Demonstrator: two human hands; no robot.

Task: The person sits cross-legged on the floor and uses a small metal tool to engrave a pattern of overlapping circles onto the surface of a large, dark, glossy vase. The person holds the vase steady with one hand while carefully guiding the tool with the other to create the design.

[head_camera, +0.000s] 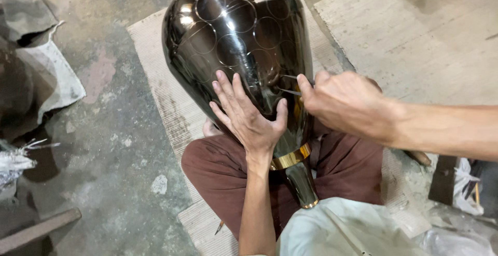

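Head view: we see the vase (236,38) lying across the lap. Left hand (249,118) is open, flat on its lower body. Right hand (345,103) beside it pinches a compass (290,84) against the surface.

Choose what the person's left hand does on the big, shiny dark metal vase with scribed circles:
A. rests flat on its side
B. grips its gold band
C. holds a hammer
A: the left hand lies spread, palm down, on the vase.

Head-worn view — steeply downward, close over lap and floor.
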